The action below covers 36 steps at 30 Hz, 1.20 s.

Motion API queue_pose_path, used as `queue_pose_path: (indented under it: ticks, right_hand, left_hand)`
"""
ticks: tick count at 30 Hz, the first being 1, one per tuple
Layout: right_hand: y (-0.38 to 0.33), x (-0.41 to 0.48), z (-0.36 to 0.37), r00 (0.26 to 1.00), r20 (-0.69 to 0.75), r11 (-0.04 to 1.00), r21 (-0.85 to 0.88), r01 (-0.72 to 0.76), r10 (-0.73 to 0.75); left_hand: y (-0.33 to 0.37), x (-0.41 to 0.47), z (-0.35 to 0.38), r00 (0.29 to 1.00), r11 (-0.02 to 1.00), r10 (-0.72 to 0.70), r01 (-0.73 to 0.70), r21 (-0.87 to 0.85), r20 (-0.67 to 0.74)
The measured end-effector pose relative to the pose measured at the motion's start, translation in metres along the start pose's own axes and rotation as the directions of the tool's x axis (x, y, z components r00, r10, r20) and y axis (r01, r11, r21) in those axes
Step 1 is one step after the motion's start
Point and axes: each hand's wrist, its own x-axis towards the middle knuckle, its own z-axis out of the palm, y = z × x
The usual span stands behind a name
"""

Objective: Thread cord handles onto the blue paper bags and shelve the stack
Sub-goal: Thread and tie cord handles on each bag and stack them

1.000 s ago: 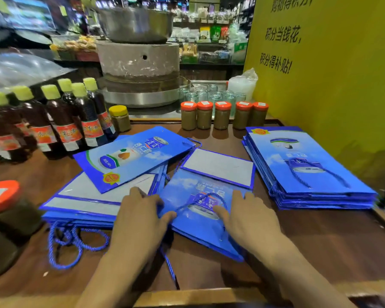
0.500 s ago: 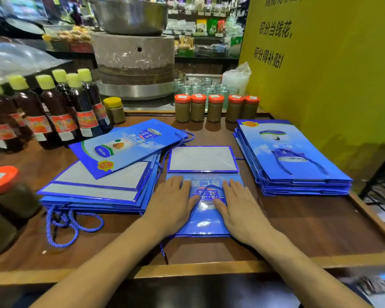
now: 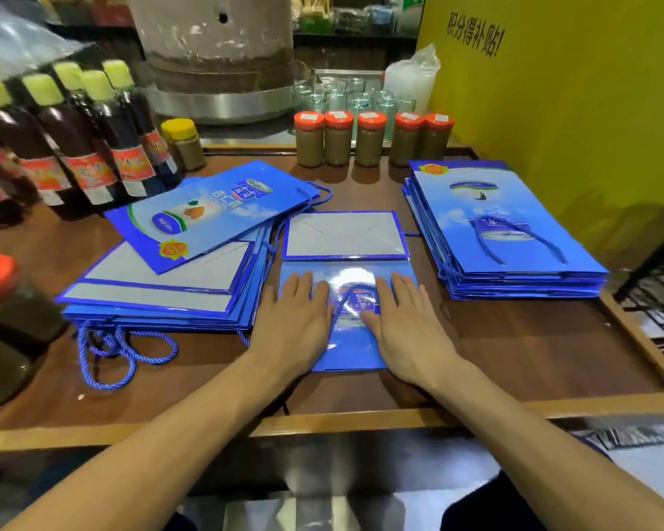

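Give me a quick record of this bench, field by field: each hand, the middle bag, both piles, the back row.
left hand: flat, fingers straight, pressing the middle bag
right hand: flat, pressing the same bag
middle bag: lying flat between the piles, grey base flap at its far end, cord handle showing between the hands
left pile: untidy, top bag askew, loose cords trailing at its near edge
right stack: neat, edges squared
back row: five orange-lidded jars; dark bottles at far left
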Motion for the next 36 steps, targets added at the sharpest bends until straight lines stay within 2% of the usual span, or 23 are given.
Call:
queue_pose_path:
  ticks: [2, 4, 7, 9, 12, 15, 17, 19, 23, 25, 26, 27, 28, 29, 30, 32, 33, 34, 36]
  right_hand:
    - [0.001, -0.001, 0.0, 1.0, -0.03, 0.998, 0.069, -0.002, 0.004]
    - [0.003, -0.002, 0.0, 0.995, -0.087, 0.973, 0.231, -0.018, 0.039]
    - [0.006, -0.012, -0.014, 0.964, -0.218, 0.88, 0.474, -0.029, 0.15]
    - [0.01, -0.029, -0.029, 0.93, -0.276, 0.871, 0.485, -0.082, 0.241]
    - [0.021, -0.056, -0.042, 0.926, -0.218, 0.885, 0.423, -0.196, 0.31]
    - [0.027, -0.067, -0.045, 0.941, -0.065, 0.793, 0.559, -0.242, 0.332]
    - [0.028, -0.068, -0.046, 0.933, -0.049, 0.714, 0.659, -0.237, 0.356]
    - [0.029, -0.066, -0.044, 0.916, -0.044, 0.575, 0.791, -0.212, 0.398]
    - [0.027, -0.067, -0.04, 0.901, 0.085, 0.213, 0.958, -0.191, 0.424]
    - [0.025, -0.072, -0.051, 0.914, 0.151, -0.025, 0.988, -0.153, 0.376]
    - [0.027, -0.074, -0.057, 0.932, 0.16, -0.104, 0.986, -0.133, 0.325]
    - [0.027, -0.078, -0.064, 0.952, 0.138, -0.141, 0.985, -0.102, 0.275]
    - [0.028, -0.079, -0.068, 0.971, 0.097, -0.111, 0.991, -0.075, 0.217]
    - [0.029, -0.078, -0.07, 0.981, 0.045, -0.007, 0.999, -0.045, 0.189]
    - [0.033, -0.075, -0.068, 0.98, -0.045, 0.193, 0.981, 0.006, 0.194]
    - [0.043, -0.063, -0.062, 0.951, -0.214, 0.612, 0.79, 0.034, 0.223]
    - [0.046, -0.056, -0.061, 0.932, -0.279, 0.743, 0.669, 0.015, 0.232]
    - [0.046, -0.051, -0.063, 0.91, -0.35, 0.814, 0.581, 0.026, 0.221]
    - [0.044, -0.041, -0.062, 0.898, -0.424, 0.82, 0.552, 0.151, 0.12]
  left_hand:
    - [0.003, 0.0, -0.002, 1.0, 1.0, 0.009, -0.009, -0.014, 0.001]
    - [0.003, -0.002, -0.008, 0.999, 0.999, 0.002, -0.003, -0.053, -0.033]
    - [-0.009, -0.013, -0.028, 0.983, 0.985, -0.121, 0.102, -0.14, -0.136]
    - [-0.021, -0.028, -0.038, 0.979, 0.957, -0.159, 0.121, -0.265, -0.127]
    - [-0.042, -0.052, -0.045, 0.999, 0.91, -0.034, 0.035, -0.412, 0.011]
    - [-0.049, -0.067, -0.044, 0.984, 0.903, 0.105, -0.034, -0.428, 0.144]
    - [-0.046, -0.073, -0.046, 0.966, 0.891, 0.142, -0.029, -0.453, 0.218]
    - [-0.042, -0.074, -0.051, 0.959, 0.893, 0.147, -0.023, -0.45, 0.243]
    - [-0.04, -0.077, -0.058, 0.975, 0.949, 0.177, -0.133, -0.286, 0.132]
    - [-0.041, -0.083, -0.061, 0.972, 0.952, 0.227, -0.21, -0.221, 0.053]
    - [-0.042, -0.085, -0.064, 0.969, 0.951, 0.247, -0.247, -0.184, -0.019]
    - [-0.045, -0.087, -0.068, 0.962, 0.952, 0.256, -0.268, -0.146, -0.097]
    - [-0.049, -0.088, -0.072, 0.949, 0.95, 0.262, -0.286, -0.127, -0.177]
    - [-0.055, -0.088, -0.075, 0.926, 0.946, 0.272, -0.307, -0.106, -0.261]
    - [-0.06, -0.087, -0.081, 0.909, 0.942, 0.276, -0.321, -0.101, -0.313]
    - [-0.067, -0.084, -0.1, 0.878, 0.941, 0.256, -0.323, -0.105, -0.404]
    - [-0.068, -0.082, -0.112, 0.858, 0.94, 0.241, -0.322, -0.11, -0.454]
    - [-0.07, -0.079, -0.126, 0.838, 0.941, 0.222, -0.318, -0.115, -0.498]
    - [-0.072, -0.074, -0.153, 0.804, 0.926, 0.208, -0.346, -0.153, -0.557]
